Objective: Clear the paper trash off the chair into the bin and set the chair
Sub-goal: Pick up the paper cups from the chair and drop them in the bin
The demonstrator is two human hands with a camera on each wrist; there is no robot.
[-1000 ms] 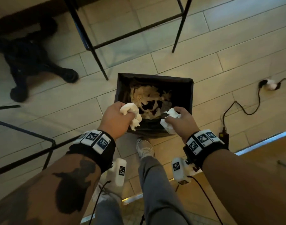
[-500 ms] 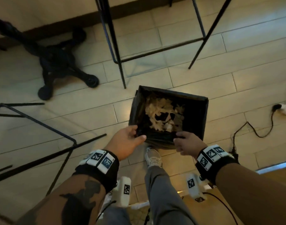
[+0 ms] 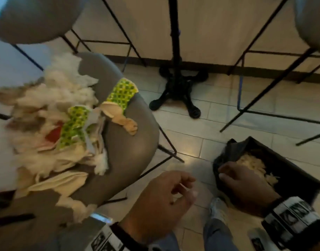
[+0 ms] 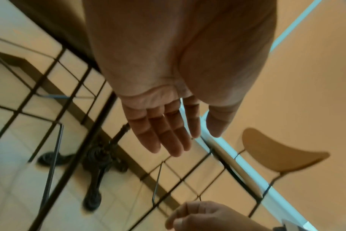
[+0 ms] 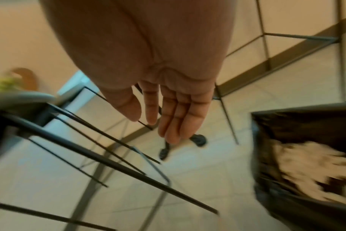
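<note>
Hanging empty, both hands (image 3: 162,201) (image 3: 246,185) have relaxed, straight fingers.

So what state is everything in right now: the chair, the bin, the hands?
Chair: upright, seat piled with paper.
Paper trash: heaped on the seat, not yet cleared.
Bin: open, black-lined, partly filled with paper.
Left hand: empty, fingers relaxed.
Right hand: empty, above the bin's near edge.

A black table base (image 3: 175,93) with curly feet stands on the pale tile floor (image 3: 228,113). Thin black stool legs (image 3: 264,84) stand near it. A grey seat (image 3: 34,17) is up top. A shoe (image 3: 218,211) rests on the floor.
</note>
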